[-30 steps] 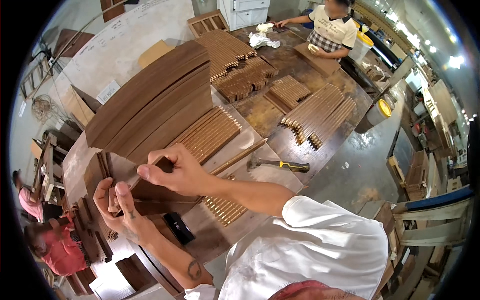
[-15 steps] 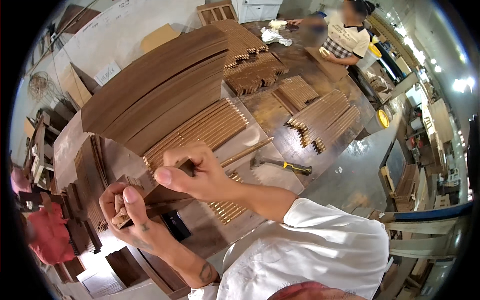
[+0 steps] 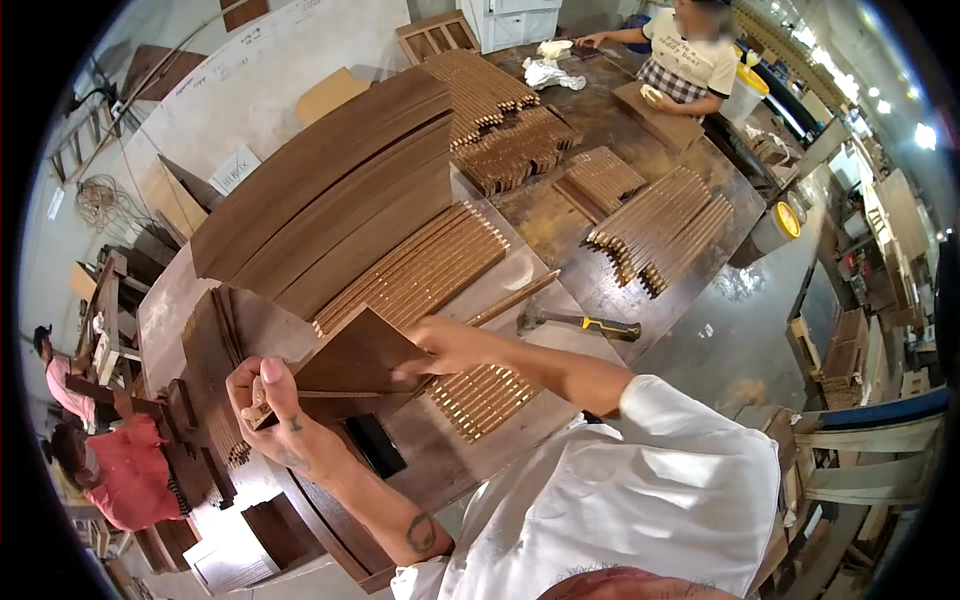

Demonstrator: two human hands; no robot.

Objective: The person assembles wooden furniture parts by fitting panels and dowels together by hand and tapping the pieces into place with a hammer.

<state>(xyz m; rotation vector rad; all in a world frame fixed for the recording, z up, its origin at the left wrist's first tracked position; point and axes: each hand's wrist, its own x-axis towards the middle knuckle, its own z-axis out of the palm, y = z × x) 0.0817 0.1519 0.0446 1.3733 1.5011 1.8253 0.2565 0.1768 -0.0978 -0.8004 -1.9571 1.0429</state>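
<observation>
A thin dark-brown wooden board (image 3: 362, 350) is tilted up over the table between my two hands. My left hand (image 3: 268, 395) is closed round its left end, thumb up. At the right edge is my right hand (image 3: 445, 345), closed on the board, with its fingertips somewhat blurred. Just right of the board, below my right forearm, lies a row of slim wooden strips (image 3: 485, 400) with shiny gold-coloured faces. A black flat rectangular object (image 3: 375, 447) rests beneath the board, close to my left forearm. One loose wooden strip (image 3: 515, 297) lies beyond my right wrist.
Long brown panels (image 3: 330, 190) and bundled strips (image 3: 415, 265) cover the table's far side. A hammer (image 3: 585, 322) with a black-and-yellow handle lies to the right. More strip stacks (image 3: 660, 230) sit farther off. One co-worker (image 3: 690, 60) stands far right, another (image 3: 125, 475) at left.
My right hand has moved right and down, from near my left hand to the board's right edge. The board now shows its broad face. My view has shifted slightly.
</observation>
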